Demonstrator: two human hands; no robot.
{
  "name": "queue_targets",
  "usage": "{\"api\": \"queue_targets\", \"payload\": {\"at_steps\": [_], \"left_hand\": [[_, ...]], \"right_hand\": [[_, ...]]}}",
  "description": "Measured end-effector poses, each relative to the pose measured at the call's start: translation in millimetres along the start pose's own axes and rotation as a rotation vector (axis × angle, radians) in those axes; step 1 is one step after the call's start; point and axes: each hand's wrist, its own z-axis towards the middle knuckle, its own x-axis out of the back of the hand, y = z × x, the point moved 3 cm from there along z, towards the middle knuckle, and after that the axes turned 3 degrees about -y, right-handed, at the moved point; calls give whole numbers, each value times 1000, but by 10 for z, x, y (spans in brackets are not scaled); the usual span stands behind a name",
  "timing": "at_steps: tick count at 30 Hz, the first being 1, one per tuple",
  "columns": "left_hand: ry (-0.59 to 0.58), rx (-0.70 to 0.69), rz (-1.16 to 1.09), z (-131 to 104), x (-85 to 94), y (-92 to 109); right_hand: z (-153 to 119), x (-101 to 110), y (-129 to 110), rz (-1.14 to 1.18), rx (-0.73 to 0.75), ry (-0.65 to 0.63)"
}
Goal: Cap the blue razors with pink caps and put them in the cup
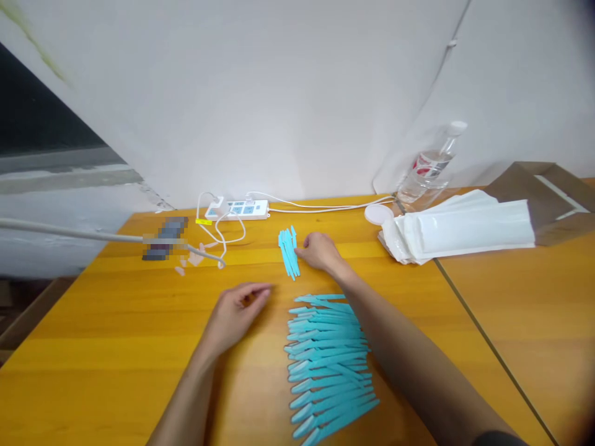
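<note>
A small bunch of turquoise eyebrow razors (289, 253) lies on the wooden table, with handles running roughly away from me. My right hand (320, 251) is at the right edge of this bunch, its fingers curled and thumb and fingertips closed at the outermost razor. Nearer to me, a long overlapping row of the same razors (328, 359) lies sideways, light blade ends to the left; my right forearm covers part of their right ends. Left of the row, my left hand (237, 316) hovers over bare wood, fingers stretched out, thumb apart from them, holding nothing.
At the wall lies a white power strip (242, 210) with plugs and cables. A blurred dark phone-like object (166, 238) is at left, crossed by a pale cable. To the right are a clear bottle (425, 170), a round white lid (379, 214), white packets (474, 229) and a brown box (548, 201).
</note>
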Motion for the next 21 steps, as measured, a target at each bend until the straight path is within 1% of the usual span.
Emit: {"api": "queue_targets", "payload": {"at_steps": [2,3,5,6,7,8,10,13,18,21], "left_hand": [[115,100,107,17,317,-305],[196,135,198,24,490,-460],[348,203,469,33,816,-738],[406,245,594,38,952,-856],[430,283,694,47,1060,-958],[425,318,770,59,1139,-1043],[346,366,843,88,1220,-1163],[254,400,850,112,1235,-1217],[230,520,743,115,1266,-1159],[213,614,742,129,1320,-1127]], "right_hand": [[46,-39,-36,-12,-22,-13],[66,-56,-45,-14,-33,-19],[110,-84,-53,-12,-54,-30],[135,-95,-51,-11,-66,-34],[161,-103,-48,-9,-78,-37],[186,-109,-42,-7,-90,-38],[229,-114,-26,-5,-111,-38],[252,-107,-8,-1,-124,-24],[226,-78,7,14,-131,-12],[183,-9,85,44,-140,-17]]}}
